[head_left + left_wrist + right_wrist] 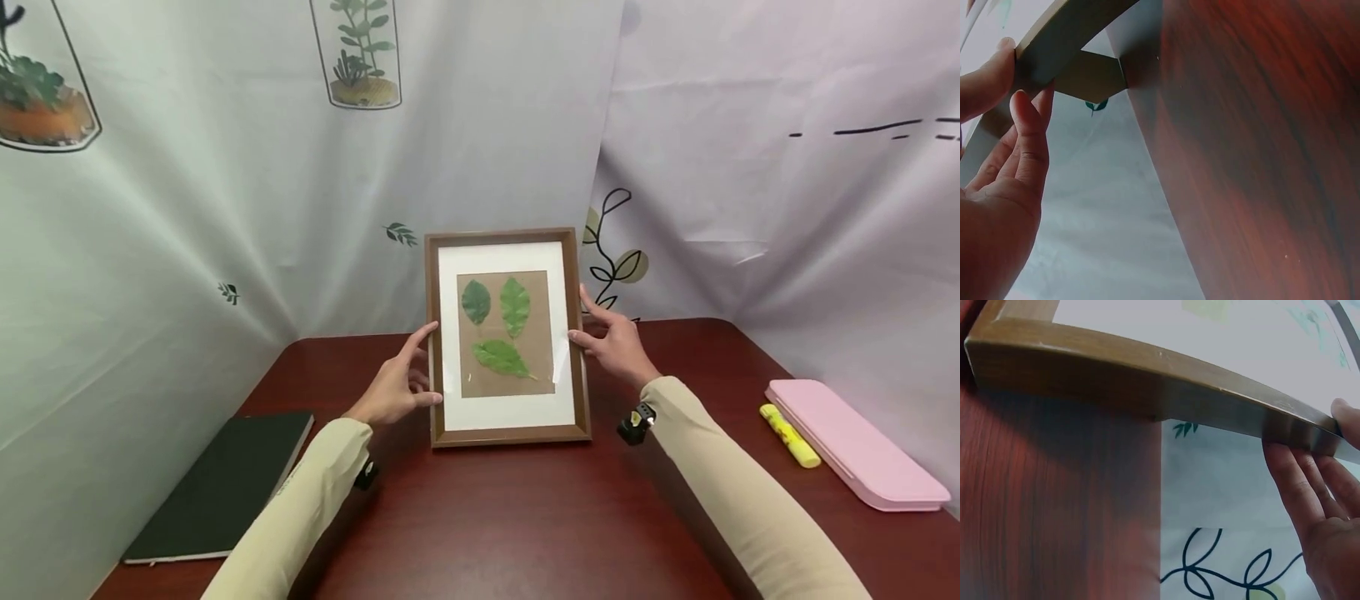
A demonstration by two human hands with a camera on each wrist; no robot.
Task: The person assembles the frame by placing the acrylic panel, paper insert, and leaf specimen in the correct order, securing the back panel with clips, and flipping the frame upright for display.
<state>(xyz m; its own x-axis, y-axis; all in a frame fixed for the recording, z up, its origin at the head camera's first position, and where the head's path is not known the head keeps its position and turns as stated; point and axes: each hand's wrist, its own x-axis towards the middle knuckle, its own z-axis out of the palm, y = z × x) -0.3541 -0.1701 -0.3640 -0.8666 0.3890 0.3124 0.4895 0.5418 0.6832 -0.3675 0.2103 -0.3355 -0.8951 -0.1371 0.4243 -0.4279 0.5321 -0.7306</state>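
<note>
A brown wooden picture frame [510, 435] stands nearly upright on the table, leaning back slightly. Inside its white mat lie three green leaves [515, 307] on brown paper. My left hand [393, 387] grips the left side of the frame, thumb in front and fingers behind. On the opposite side, my right hand [621, 346] holds the edge the same way. The left wrist view shows a stand leg [1088, 76] folded out behind the frame, reaching the table. In the right wrist view, the fingertips of the right hand [1322, 506] touch the back of the frame.
A dark notebook [225, 483] lies at the left of the reddish-brown table [510, 533]. To the right are a yellow highlighter [790, 436] and a pink case [855, 442]. Printed cloth [495, 150] hangs behind the table and along both sides.
</note>
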